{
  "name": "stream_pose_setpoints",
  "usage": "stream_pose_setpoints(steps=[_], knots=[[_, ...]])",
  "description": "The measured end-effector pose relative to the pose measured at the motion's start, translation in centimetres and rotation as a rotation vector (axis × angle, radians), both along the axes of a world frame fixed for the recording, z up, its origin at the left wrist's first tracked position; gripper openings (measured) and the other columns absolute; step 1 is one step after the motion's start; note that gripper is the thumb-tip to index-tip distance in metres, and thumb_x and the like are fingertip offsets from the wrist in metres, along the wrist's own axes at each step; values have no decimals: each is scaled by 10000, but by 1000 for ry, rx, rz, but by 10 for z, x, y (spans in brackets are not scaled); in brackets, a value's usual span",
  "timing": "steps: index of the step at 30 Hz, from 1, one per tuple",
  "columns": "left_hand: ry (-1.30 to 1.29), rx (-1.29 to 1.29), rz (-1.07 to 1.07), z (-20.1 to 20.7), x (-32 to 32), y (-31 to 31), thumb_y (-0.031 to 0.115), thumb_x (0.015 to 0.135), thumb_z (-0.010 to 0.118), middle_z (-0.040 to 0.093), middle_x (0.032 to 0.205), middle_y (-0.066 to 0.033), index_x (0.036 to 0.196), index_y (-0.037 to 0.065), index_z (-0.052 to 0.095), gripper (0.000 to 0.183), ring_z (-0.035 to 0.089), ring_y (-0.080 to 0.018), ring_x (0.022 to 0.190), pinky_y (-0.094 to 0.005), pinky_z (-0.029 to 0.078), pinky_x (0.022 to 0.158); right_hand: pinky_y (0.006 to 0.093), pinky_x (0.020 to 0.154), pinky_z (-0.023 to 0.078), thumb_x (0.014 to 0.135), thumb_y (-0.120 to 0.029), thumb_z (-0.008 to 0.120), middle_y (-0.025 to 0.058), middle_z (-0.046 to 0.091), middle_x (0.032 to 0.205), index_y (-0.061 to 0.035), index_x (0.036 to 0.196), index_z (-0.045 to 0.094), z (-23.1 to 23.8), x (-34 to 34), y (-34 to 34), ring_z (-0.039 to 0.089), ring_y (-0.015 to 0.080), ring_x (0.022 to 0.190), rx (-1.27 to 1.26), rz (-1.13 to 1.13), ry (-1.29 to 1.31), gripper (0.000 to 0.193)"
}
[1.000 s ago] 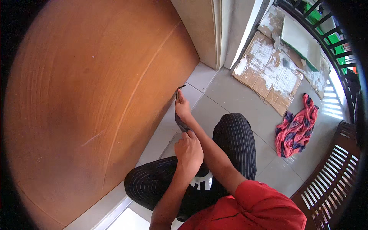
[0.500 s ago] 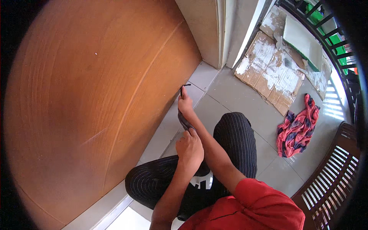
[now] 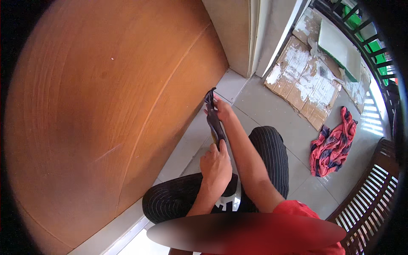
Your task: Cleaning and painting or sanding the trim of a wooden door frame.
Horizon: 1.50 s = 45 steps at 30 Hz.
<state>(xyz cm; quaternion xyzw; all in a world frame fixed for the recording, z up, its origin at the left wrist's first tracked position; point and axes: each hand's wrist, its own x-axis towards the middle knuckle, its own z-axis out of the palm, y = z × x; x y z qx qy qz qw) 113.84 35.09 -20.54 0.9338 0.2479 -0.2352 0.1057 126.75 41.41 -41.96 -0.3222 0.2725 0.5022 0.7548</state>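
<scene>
A long, dark, crumpled strip (image 3: 216, 125), cloth-like in look, runs between my two hands; I cannot tell exactly what it is. My left hand (image 3: 216, 168) is closed round its lower end, thumb lying along it. Farther out, my right hand (image 3: 222, 111) grips the upper part, fingertips showing on the strip's left side. A loose twisted end rises past the right hand. Something yellowish shows at the strip's left edge, just above my left hand. Both hands are over the tiled floor, between my bent knees and a brown wooden door (image 3: 106, 106).
Paint-smeared cardboard (image 3: 304, 80) lies on the floor at the far right, with a white tray (image 3: 340, 46) on it. A red and dark cloth (image 3: 333, 142) is heaped nearer. Slatted brown furniture (image 3: 369, 199) stands at the right edge. A door frame (image 3: 250, 38) rises at the back.
The dark strip now shows at fuller length between my hands, its twisted end raised. My right hand has turned and shifted right; my left hand has shifted slightly right.
</scene>
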Motion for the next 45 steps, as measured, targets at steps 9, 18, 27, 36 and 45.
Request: stream_pose_setpoints(steps=[9, 18, 27, 36, 45], knots=[[-113, 50, 192, 19, 10, 9, 78, 786, 506, 515, 964, -191, 1125, -5, 429, 358, 570, -336, 841, -432, 459, 728, 313, 486, 459, 727, -57, 627, 90, 597, 724, 38, 884, 574, 17, 7, -32, 569, 190, 596, -30, -67, -270, 191], [-407, -118, 339, 58, 8, 33, 218, 711, 697, 499, 910, -177, 880, 21, 463, 350, 519, -347, 847, -454, 416, 737, 291, 654, 480, 887, -381, 507, 33, 625, 810, -66, 909, 561, 134, 42, -98, 595, 146, 712, 176, 90, -443, 321], [-925, -535, 409, 28, 30, 15, 70, 741, 645, 616, 1008, -137, 1002, -10, 583, 280, 577, -293, 951, -372, 437, 815, 195, 450, 408, 881, -413, 520, 24, 608, 731, -50, 875, 570, 230, 24, -122, 519, 100, 511, 288, 139, -447, 367], [-1017, -244, 278, 30, 45, 21, 3, 782, 546, 523, 910, -188, 994, 2, 523, 214, 526, -364, 843, -407, 422, 720, 374, 860, 438, 789, -187, 651, 208, 576, 1072, 27, 1100, 537, 254, 57, -172, 553, 273, 1024, -1074, 45, -1798, 394], [-833, 131, 336, -8, 33, 40, 78, 813, 545, 472, 976, -153, 1040, 94, 518, 229, 547, -350, 871, -444, 475, 660, 312, 752, 470, 755, -82, 635, 159, 619, 898, -16, 915, 599, 126, 0, -85, 610, 236, 810, -427, 298, -1499, 177]])
